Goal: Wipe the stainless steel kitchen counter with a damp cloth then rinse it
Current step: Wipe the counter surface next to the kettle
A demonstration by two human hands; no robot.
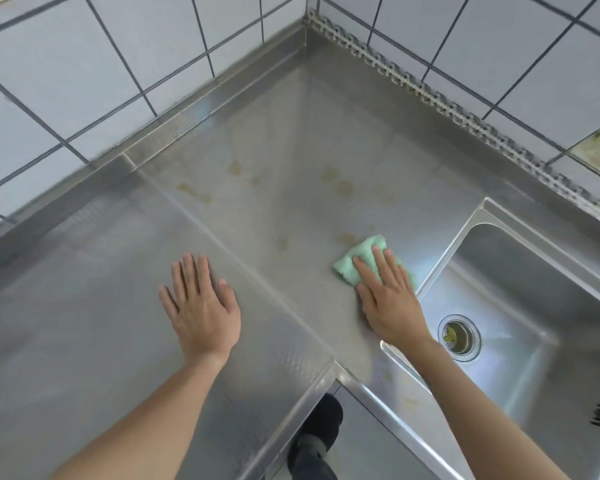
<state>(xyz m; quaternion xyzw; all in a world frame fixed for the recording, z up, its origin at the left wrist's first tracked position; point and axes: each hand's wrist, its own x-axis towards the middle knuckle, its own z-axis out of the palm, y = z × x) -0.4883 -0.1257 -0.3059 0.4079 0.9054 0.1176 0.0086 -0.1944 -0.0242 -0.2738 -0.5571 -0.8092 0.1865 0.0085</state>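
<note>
The right hand (390,299) lies flat on a green cloth (364,259) and presses it onto the steel bench (291,150). Its fingers (378,261) are straight and a little spread; they do not curl around the cloth, they only push down on it. The cloth is folded, and it lies on the bench just beside the left rim of the sink (520,306), touching the bench surface. Part of the cloth shows in front of the fingertips and at their left side.

The left hand (201,306) rests palm down on the bench, well apart from the sink, on the other side of a seam in the steel. Its fingers are straight, close together, and hold nothing.

Several yellowish stains (340,183) are on the bench, farther from the sink's near corner, toward the tiled wall (84,64). Inside the sink, the round drain (459,337) is near the right wrist. Below the bench edge, a dark shoe (321,427) stands on the floor.
</note>
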